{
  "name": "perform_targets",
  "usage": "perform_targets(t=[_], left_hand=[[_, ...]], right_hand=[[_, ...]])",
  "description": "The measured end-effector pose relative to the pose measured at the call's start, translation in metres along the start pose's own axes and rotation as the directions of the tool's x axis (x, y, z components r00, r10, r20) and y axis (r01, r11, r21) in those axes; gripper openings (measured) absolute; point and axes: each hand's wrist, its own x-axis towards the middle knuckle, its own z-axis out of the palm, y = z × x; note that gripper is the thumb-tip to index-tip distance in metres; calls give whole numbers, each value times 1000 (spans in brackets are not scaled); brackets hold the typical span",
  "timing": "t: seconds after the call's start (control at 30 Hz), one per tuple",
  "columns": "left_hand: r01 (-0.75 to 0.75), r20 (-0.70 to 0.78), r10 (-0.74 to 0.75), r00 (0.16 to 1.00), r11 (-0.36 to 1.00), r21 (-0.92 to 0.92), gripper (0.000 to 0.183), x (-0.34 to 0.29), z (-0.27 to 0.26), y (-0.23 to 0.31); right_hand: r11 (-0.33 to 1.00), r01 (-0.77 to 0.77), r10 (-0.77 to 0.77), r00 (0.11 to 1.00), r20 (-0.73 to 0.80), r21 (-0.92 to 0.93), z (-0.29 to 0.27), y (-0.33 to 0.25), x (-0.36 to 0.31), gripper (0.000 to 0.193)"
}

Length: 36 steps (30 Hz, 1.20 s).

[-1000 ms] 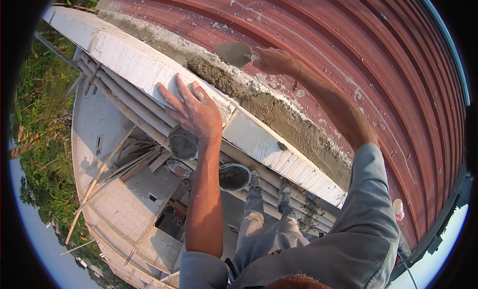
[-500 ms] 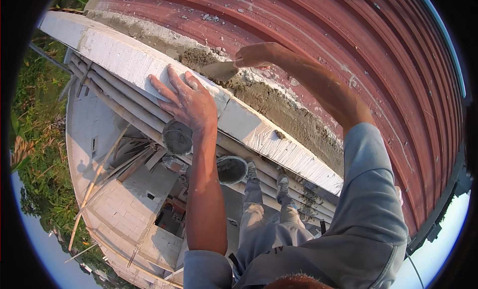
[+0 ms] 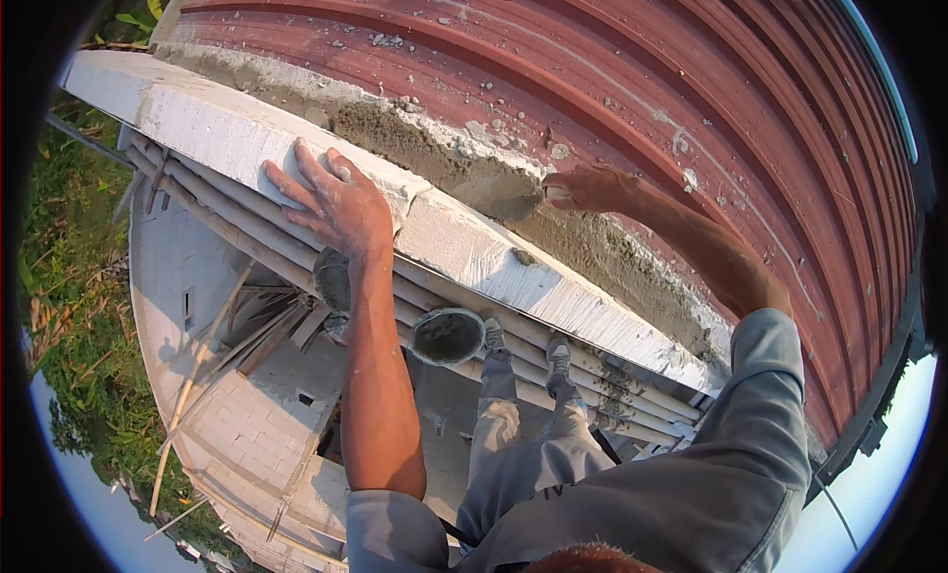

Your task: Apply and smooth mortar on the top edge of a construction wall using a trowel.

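My left hand (image 3: 341, 206) rests with fingers spread on the pale block wall (image 3: 474, 239), near a joint between two blocks. Its fingers are dusted white. My right hand (image 3: 590, 189) is closed around a trowel (image 3: 506, 192); the handle is mostly hidden in my grip. The trowel's blade lies against the grey mortar (image 3: 395, 134) that fills the strip between the wall and the red ribbed metal roofing (image 3: 632, 75). To the right of the blade the mortar strip runs on along the wall. A small lump of mortar (image 3: 523, 257) sits on the block edge.
Below the wall my feet stand on bamboo poles (image 3: 553, 371). Next to them is a bucket of grey mortar (image 3: 447, 336), and a second bucket (image 3: 332, 277) is partly behind my left forearm. Far below lie a block building (image 3: 247, 405) and greenery (image 3: 79, 267). Crumbs litter the roofing.
My right hand has drawn the trowel rightward along the mortar strip, away from my left hand. The left hand stays on the wall while the view has shifted slightly.
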Motion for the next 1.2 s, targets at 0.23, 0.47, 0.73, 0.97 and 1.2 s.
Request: perform_targets(t=[0.23,0.47,0.73,0.97,1.2], left_hand=[[-26,-24,26,999,999,21,48,-1,2,6],[-18,-51,18,999,1000,15,47,-2,-3,4],[36,-7,-36,999,999,-22,44,-2,-8,2],[11,-28,-12,1000,999,-44,44,-1,-5,3],[-78,-105,81,991,996,31,46,0,3,2]], right_hand=[[958,96,-116,991,-62,-269,-58,59,-17,46],[781,279,-412,903,-125,-559,-73,44,149,42],[904,188,-267,950,-163,-384,-90,-8,231,38],[978,68,-107,976,-190,-198,-109,-47,258,39],[980,-55,41,996,-74,-193,-98,-79,263,43]])
